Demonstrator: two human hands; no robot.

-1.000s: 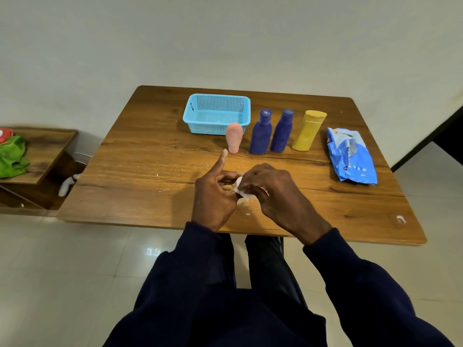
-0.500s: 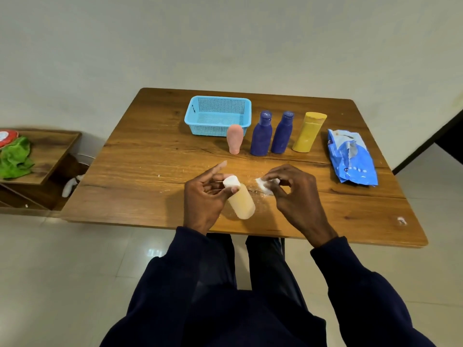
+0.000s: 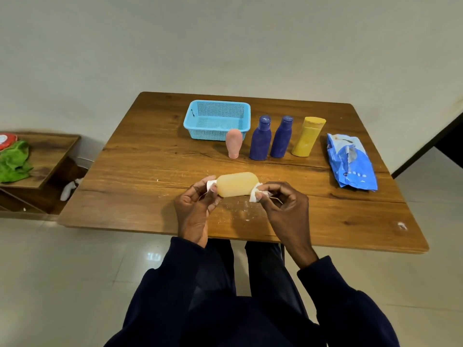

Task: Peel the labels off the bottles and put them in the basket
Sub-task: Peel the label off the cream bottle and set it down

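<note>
Farther back, four bottles (image 3: 260,140) stand beside the basket (image 3: 213,134).

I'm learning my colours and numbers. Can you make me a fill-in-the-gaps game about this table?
1. The basket is coloured ____.
2. The standing bottles number ____.
3. The end bottle, by the bag, is ____.
4. The left hand holds the orange bottle on its ____; the right hand pinches a white label.
Missing words: blue, four, yellow, side.
</note>
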